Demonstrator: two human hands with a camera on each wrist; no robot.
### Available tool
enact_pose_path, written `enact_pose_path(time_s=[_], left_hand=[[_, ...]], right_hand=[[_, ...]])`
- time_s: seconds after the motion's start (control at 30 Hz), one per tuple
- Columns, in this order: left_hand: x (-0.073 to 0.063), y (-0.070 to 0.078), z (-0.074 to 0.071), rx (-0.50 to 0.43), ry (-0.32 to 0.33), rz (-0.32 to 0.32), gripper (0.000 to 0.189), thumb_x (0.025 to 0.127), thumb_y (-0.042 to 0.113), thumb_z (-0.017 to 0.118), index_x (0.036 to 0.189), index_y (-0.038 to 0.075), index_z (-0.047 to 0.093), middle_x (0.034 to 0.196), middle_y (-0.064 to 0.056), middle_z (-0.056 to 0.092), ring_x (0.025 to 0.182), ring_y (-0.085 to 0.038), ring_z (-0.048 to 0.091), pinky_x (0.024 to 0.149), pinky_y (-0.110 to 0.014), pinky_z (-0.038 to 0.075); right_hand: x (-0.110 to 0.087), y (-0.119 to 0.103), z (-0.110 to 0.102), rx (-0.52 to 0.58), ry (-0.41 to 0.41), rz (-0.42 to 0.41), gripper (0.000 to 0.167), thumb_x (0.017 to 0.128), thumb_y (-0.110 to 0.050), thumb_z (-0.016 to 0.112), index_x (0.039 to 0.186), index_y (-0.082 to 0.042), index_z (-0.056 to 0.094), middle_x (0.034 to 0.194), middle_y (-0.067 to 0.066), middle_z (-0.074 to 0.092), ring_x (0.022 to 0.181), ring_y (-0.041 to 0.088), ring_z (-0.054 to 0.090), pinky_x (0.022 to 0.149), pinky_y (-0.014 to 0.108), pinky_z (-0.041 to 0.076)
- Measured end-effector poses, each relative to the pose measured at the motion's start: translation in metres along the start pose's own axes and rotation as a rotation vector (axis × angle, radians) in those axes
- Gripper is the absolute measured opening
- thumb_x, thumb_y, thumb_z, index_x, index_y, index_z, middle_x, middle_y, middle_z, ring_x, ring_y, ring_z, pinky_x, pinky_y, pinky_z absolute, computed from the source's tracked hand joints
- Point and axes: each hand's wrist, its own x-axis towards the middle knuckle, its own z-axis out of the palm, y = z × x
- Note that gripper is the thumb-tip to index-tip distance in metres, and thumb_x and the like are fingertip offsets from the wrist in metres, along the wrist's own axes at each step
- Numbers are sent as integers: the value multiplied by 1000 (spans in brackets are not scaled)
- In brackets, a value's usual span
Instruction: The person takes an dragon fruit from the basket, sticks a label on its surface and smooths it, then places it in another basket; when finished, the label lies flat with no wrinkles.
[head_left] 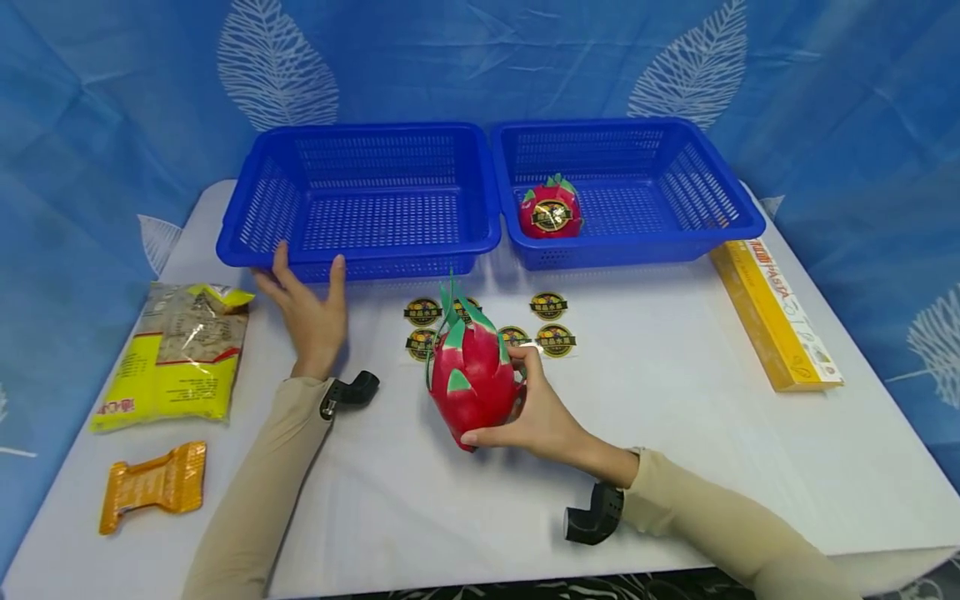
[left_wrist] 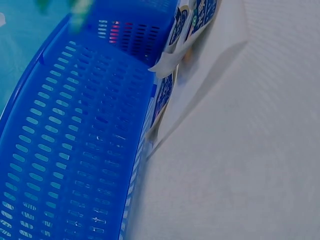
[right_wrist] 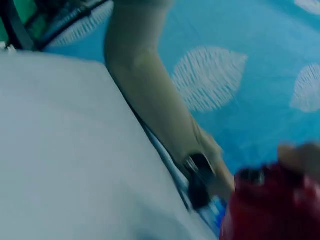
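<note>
My right hand (head_left: 546, 417) holds a red dragon fruit (head_left: 472, 375) with green leaf tips, thumb low on it and fingers round its right side. It stands tilted over the middle of the white table; its red end (right_wrist: 270, 212) blurs in the right wrist view. With fingers spread, my left hand (head_left: 311, 321) is at the front rim of the left blue basket (head_left: 405, 252). The left wrist view shows slotted basket wall (left_wrist: 55, 145) close up. Behind the fruit lies a sheet of round black-and-gold stickers (head_left: 556, 340), partly hidden by it.
In the right blue basket (head_left: 637, 247) sits another dragon fruit (head_left: 534, 227) bearing a sticker. A yellow pasta box (head_left: 776, 321) lies at the right. On the left are a yellow-and-clear food bag (head_left: 176, 367) and an orange wrapped snack (head_left: 156, 485).
</note>
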Motion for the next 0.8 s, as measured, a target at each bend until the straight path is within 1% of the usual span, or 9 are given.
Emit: enact_pose_path(time_s=[0.07, 0.13, 0.3, 0.4, 0.53, 0.63, 0.8], left_hand=[[0, 0, 0, -4, 8, 10, 76, 83, 57, 51, 142, 23, 18, 150, -18, -6, 140, -25, 9, 109, -46, 26], [0, -1, 0, -7, 9, 15, 76, 83, 56, 51, 141, 22, 18, 150, -18, -6, 139, -25, 11, 108, -47, 27], [-1, -1, 1, -4, 5, 4, 76, 82, 58, 51, 141, 23, 18, 149, -18, -6, 138, -28, 15, 104, -52, 31], [-1, -1, 1, -4, -1, -3, 76, 82, 58, 50, 142, 23, 17, 150, -17, -6, 138, -28, 15, 103, -52, 32], [-2, -1, 1, -4, -7, -4, 76, 83, 58, 50, 141, 24, 17, 150, -17, -7, 138, -29, 15, 103, -53, 32], [-2, 0, 0, -4, -9, -6, 75, 83, 58, 50, 141, 25, 17, 150, -18, -7, 138, -30, 15, 103, -54, 31], [-2, 0, -1, -5, -16, -21, 74, 83, 59, 49, 142, 27, 16, 150, -17, -9, 138, -30, 15, 102, -54, 32]], right_hand=[[-5, 3, 5, -28, 8, 31, 95, 60, -31, 83, 131, -18, 22, 125, 5, 42, 109, 25, 49, 76, 31, 53], [-9, 6, 8, -40, 16, 40, 94, 59, -30, 84, 131, -18, 23, 124, 4, 43, 109, 24, 49, 76, 30, 53], [-17, 12, 13, -36, 27, -5, 94, 58, -29, 85, 129, -19, 24, 123, 0, 42, 110, 21, 49, 75, 27, 53], [-23, 14, 14, -39, 23, -30, 92, 59, -30, 84, 128, -18, 25, 121, 0, 43, 109, 22, 49, 74, 25, 54], [-28, 15, 14, -68, 30, -39, 92, 60, -32, 83, 129, -17, 25, 121, 1, 44, 108, 22, 49, 74, 24, 53], [-30, 15, 16, -129, 53, -43, 94, 58, -35, 84, 129, -17, 25, 120, -1, 44, 105, 20, 50, 74, 23, 52], [-33, 14, 19, -288, 97, -69, 97, 54, -42, 84, 129, -16, 28, 119, -4, 48, 99, 13, 53, 72, 20, 50]])
